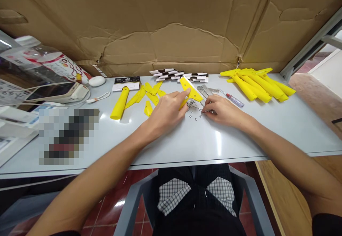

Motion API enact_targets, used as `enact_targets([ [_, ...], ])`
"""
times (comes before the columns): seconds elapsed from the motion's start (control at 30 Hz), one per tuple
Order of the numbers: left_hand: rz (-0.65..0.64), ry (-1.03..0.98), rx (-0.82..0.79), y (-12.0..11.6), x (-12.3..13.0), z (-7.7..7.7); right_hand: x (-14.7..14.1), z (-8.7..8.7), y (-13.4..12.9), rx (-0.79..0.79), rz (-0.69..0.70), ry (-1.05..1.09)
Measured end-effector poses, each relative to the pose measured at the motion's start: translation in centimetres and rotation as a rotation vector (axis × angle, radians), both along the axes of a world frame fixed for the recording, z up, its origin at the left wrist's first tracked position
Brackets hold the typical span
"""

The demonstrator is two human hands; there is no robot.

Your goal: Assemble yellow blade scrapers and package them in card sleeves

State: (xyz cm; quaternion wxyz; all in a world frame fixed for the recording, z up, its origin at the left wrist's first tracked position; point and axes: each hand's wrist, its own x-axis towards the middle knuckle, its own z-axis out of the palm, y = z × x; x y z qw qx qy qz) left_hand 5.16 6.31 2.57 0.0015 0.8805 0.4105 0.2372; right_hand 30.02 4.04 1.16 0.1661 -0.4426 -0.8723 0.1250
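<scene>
Yellow T-shaped plastic piece [191, 89] sits on the pale grey table [227, 139] at the left hand [165, 114], crossbar running upper left to lower right, stem angling down-left under the hand. Left to right: a smartphone in a cream case [56, 92] and a white computer mouse [96, 81] lie far left, apart from the yellow parts. A yellow cylindrical plastic handle [119, 103] and flat yellow plastic strips [139, 96] lie grouped, apparently sorted by kind. Left grip: fingers [181, 94] pressed against the T-piece, seemingly steadying it. Small steel fittings [193, 109] lie loose between the hands, apparently spread for easy picking. Right hand [223, 111]: thumb and forefinger pressed together at the fittings, seemingly pinching one; too small to be sure. Beyond: flat steel plates [204, 90] and a clear-handled screwdriver [232, 99]. Far right, a heap of yellow T-shaped plastic pieces [258, 84], stems roughly parallel.
</scene>
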Motion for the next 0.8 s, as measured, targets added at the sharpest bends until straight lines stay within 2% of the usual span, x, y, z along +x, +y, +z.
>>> enact_targets([
  [0.37, -0.027, 0.034, -0.032, -0.19, 0.31, -0.81, -0.06, -0.02, 0.15, -0.005, -0.003, 0.047],
  [0.57, -0.032, 0.056, -0.043, -0.44, 0.5, -0.89, 0.1, -0.03, 0.37, 0.045, -0.052, 0.107],
  [0.8, -0.032, 0.046, -0.049, -0.34, 0.36, -0.84, 0.01, 0.2, 0.38, 0.002, -0.086, 0.133],
])
